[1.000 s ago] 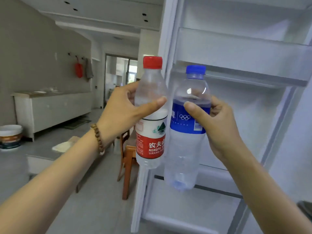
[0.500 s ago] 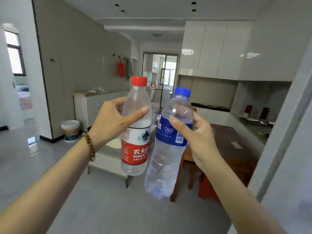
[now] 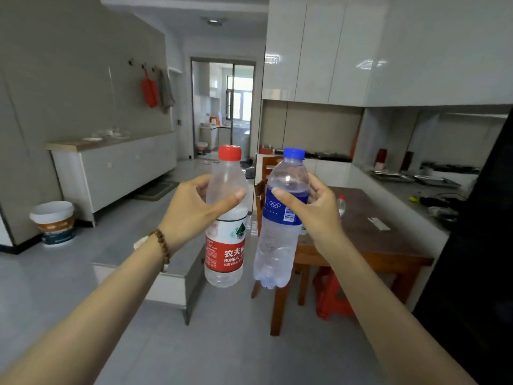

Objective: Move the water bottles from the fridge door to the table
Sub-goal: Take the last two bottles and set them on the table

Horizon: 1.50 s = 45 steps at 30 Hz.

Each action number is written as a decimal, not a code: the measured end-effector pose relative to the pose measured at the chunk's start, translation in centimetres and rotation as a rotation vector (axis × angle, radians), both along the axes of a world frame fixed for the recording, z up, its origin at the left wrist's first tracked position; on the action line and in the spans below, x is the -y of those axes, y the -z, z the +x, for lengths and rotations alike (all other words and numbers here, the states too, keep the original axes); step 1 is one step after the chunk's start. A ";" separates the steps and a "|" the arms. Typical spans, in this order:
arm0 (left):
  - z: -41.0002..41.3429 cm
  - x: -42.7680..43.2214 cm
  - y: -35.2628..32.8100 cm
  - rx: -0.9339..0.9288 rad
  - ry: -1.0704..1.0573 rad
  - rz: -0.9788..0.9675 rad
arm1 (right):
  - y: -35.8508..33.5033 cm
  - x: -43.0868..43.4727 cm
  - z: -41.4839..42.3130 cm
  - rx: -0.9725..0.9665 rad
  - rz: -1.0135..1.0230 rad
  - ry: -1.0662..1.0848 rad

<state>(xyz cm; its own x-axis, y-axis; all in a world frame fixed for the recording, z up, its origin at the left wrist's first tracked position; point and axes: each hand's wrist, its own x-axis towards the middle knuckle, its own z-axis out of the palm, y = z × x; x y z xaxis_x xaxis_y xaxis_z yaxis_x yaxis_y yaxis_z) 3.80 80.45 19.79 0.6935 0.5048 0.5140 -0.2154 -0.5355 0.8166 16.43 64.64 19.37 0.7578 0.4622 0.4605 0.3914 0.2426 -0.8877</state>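
My left hand (image 3: pixel 191 209) grips a clear water bottle with a red cap and red label (image 3: pixel 226 245), held upright in front of me. My right hand (image 3: pixel 319 215) grips a clear water bottle with a blue cap and blue label (image 3: pixel 277 245), tilted slightly, right beside the first. Both bottles hang in mid-air over the floor. The brown wooden table (image 3: pixel 369 234) stands ahead to the right, just behind the blue-capped bottle. A small red-capped bottle (image 3: pixel 341 204) stands on the table. The fridge is out of view.
A wooden chair (image 3: pixel 263 195) and red stool (image 3: pixel 330 298) stand at the table. A low grey bench (image 3: pixel 177 273) sits left of the bottles. A white bucket (image 3: pixel 54 222) stands by the left cabinet. A counter (image 3: pixel 410 198) with trays runs along the right wall; a dark edge (image 3: pixel 477 259) fills the far right.
I have turned away from the fridge door toward the room. Both bottles stay gripped in my hands, and the table has come closer and more to the centre.
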 end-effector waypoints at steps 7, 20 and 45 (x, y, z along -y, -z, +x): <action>15.6 -5.4 1.6 -0.019 0.059 -0.026 | 2.2 -5.0 14.2 0.016 -0.016 0.139; 46.4 -10.2 6.5 -0.095 0.407 -0.012 | 6.1 -4.9 39.3 0.014 -0.145 0.499; 82.1 -1.2 22.5 -0.441 0.126 0.028 | 21.3 2.0 78.7 -0.118 -0.478 0.209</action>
